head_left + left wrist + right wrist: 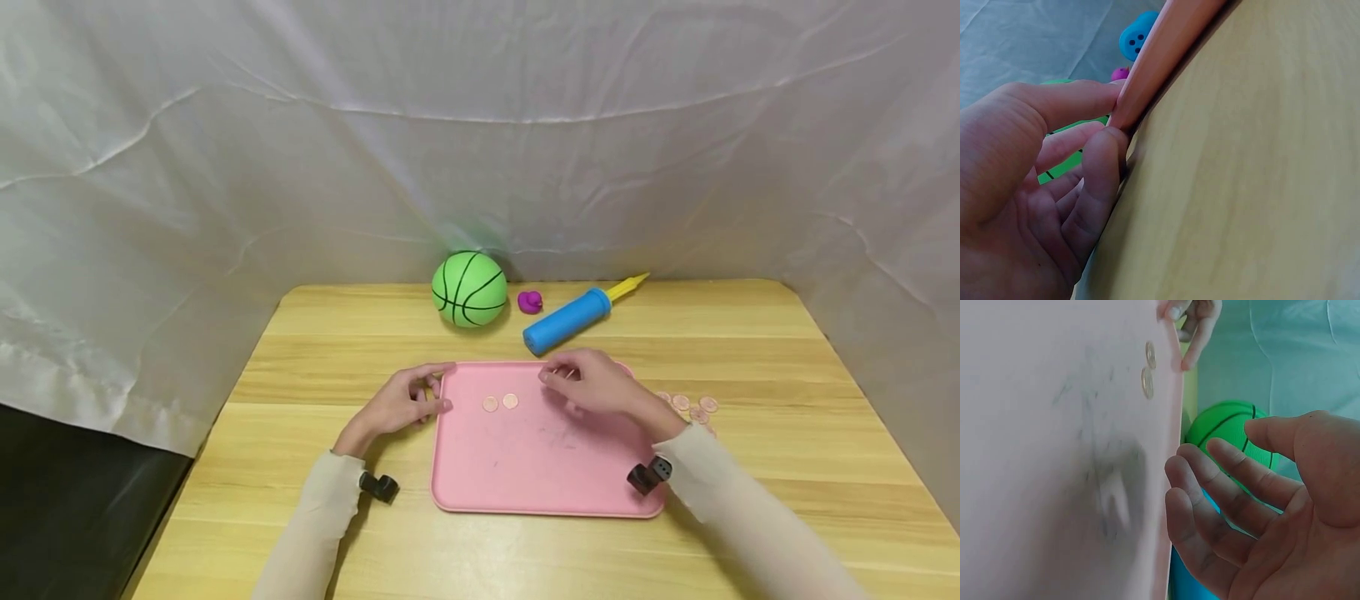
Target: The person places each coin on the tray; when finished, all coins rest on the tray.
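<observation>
A shallow pink tray (495, 475) lies on the wooden table. My left hand (397, 402) holds its far left corner, thumb and index finger against the rim (1147, 75). Two copper-coloured coins (490, 403) lie side by side in the far left part of the tray, also seen as thin discs (1147, 382) in the right wrist view. Above the tray's far right part is my right hand (592, 383), fingers loosely bent and apart from the thumb; nothing shows between them in the right wrist view.
Several more coins (698, 414) lie on the table right of the tray, partly behind the right forearm. Along the back stand a green ball (469, 289), a purple rubber duck (529, 302) and a blue hand pump (567, 322) with a yellow nozzle. Grey cloth hangs behind.
</observation>
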The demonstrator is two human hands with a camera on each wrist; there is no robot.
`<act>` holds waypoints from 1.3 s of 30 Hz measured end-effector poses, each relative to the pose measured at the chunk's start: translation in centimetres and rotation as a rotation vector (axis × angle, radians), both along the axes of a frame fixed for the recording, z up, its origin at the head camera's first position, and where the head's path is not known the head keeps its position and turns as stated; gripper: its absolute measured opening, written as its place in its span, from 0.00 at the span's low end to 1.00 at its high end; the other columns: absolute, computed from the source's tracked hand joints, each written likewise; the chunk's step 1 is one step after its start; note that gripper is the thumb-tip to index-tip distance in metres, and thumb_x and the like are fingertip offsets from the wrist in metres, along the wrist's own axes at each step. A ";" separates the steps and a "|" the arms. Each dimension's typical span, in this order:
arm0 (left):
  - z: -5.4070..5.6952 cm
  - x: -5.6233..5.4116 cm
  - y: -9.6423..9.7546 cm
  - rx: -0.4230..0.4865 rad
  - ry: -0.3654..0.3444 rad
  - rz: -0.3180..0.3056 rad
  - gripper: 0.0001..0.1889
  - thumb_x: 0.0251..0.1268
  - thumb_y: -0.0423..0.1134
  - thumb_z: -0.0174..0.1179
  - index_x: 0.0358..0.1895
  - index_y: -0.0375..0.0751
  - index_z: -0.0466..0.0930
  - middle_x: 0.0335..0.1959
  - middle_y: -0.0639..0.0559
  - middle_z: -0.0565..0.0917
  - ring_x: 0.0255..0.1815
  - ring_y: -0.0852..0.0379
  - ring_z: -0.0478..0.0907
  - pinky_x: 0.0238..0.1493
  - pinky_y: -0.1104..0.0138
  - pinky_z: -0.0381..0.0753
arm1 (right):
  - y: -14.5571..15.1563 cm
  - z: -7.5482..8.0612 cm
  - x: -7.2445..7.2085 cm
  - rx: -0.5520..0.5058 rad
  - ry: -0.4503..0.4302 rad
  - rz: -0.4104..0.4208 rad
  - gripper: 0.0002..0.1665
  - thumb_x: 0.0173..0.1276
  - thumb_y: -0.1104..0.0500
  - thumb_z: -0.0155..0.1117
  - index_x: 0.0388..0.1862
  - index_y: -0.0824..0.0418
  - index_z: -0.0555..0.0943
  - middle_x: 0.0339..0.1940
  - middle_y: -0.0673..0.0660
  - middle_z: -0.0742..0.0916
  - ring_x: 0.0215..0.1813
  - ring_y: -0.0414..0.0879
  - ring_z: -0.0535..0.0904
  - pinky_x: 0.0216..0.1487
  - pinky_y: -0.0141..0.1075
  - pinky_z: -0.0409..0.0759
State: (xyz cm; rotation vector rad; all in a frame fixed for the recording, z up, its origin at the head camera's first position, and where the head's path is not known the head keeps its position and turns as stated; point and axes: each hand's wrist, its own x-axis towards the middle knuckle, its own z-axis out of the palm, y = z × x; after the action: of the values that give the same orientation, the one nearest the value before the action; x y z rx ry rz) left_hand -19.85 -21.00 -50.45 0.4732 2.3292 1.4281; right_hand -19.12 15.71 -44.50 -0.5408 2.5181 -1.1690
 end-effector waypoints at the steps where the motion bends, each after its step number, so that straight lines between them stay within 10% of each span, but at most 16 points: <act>1: 0.0 0.0 0.0 0.000 0.000 -0.001 0.36 0.70 0.36 0.74 0.80 0.41 0.74 0.47 0.42 0.81 0.26 0.60 0.76 0.23 0.72 0.83 | 0.3 0.0 0.1 0.004 0.011 -0.005 0.16 0.83 0.55 0.65 0.57 0.65 0.89 0.42 0.62 0.91 0.30 0.47 0.85 0.34 0.32 0.84; 27: 0.1 0.2 -0.6 0.015 -0.008 0.006 0.36 0.70 0.34 0.74 0.80 0.41 0.74 0.47 0.42 0.81 0.26 0.61 0.75 0.23 0.72 0.83 | 11.9 1.1 1.0 0.115 0.125 -0.219 0.20 0.86 0.52 0.61 0.61 0.66 0.86 0.48 0.62 0.94 0.47 0.53 0.90 0.44 0.30 0.85; 39: 0.0 0.3 -0.7 0.018 -0.005 0.001 0.36 0.71 0.34 0.73 0.80 0.41 0.73 0.47 0.42 0.81 0.27 0.62 0.75 0.23 0.72 0.83 | 16.6 -1.7 1.3 0.202 0.192 -0.180 0.11 0.81 0.62 0.66 0.56 0.65 0.88 0.47 0.60 0.94 0.47 0.47 0.88 0.44 0.28 0.85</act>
State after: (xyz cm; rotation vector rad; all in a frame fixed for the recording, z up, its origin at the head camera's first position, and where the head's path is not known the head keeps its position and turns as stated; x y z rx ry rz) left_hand -19.53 -21.73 -50.45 0.4736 2.3151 1.4497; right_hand -17.87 32.32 -46.19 -0.3977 2.8599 -0.9428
